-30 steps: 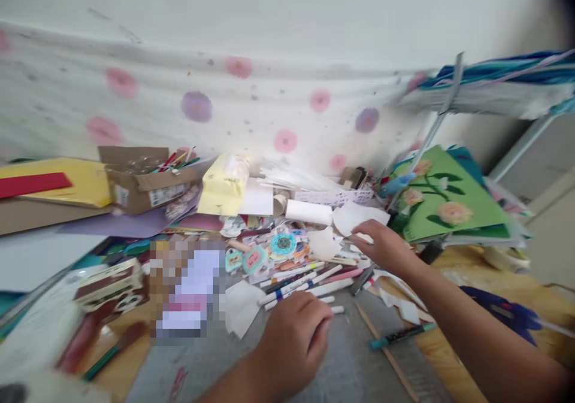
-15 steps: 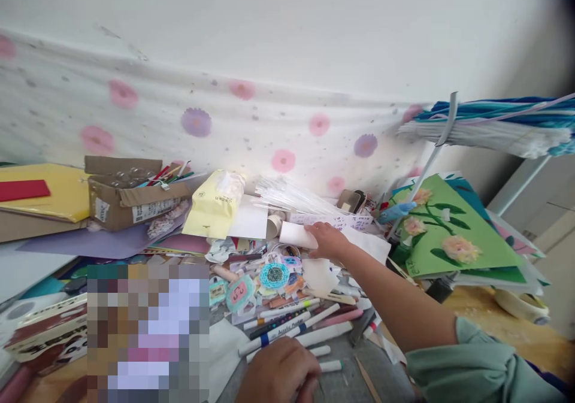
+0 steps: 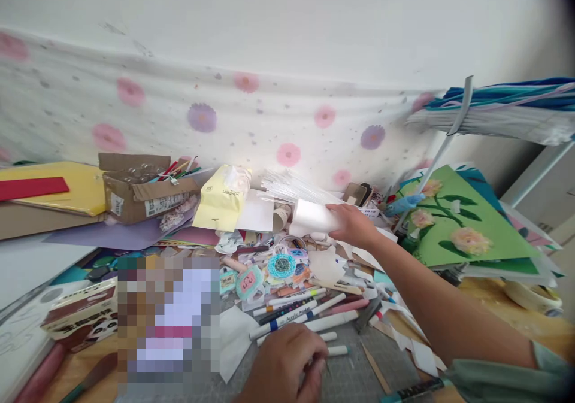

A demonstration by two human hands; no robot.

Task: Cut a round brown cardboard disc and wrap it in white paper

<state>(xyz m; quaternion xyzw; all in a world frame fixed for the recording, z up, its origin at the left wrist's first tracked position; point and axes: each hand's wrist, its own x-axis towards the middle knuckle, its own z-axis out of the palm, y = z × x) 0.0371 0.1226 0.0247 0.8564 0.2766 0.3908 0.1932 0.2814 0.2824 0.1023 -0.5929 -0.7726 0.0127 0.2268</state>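
My right hand [image 3: 353, 226] reaches to the back of the table and grips a curled piece of white paper [image 3: 311, 216] by its right end. A cardboard tube [image 3: 281, 217] is just left of that paper. At the bottom centre my left hand [image 3: 287, 361] rests closed on the grey mat, fingers curled; whatever it may hold is hidden. Several markers lie beyond it, the closest being a white acrylic marker [image 3: 283, 323]. Under the right forearm and left of it are paper scraps [image 3: 327, 264] and a blue crocheted-looking round piece [image 3: 281, 266].
A cardboard box [image 3: 146, 196] with pencils and a yellow bag [image 3: 222, 199] stand at the back. White sticks [image 3: 300, 186] lie behind the paper. On the right are a green flower picture [image 3: 476, 223] and pipe cleaners [image 3: 507, 109] on a stand. A blurred block covers the lower left.
My right hand has lifted the white paper slightly and shifted right; the paper now shows a wider, curled face. My left hand stays closed on the mat. The view has turned a little left.
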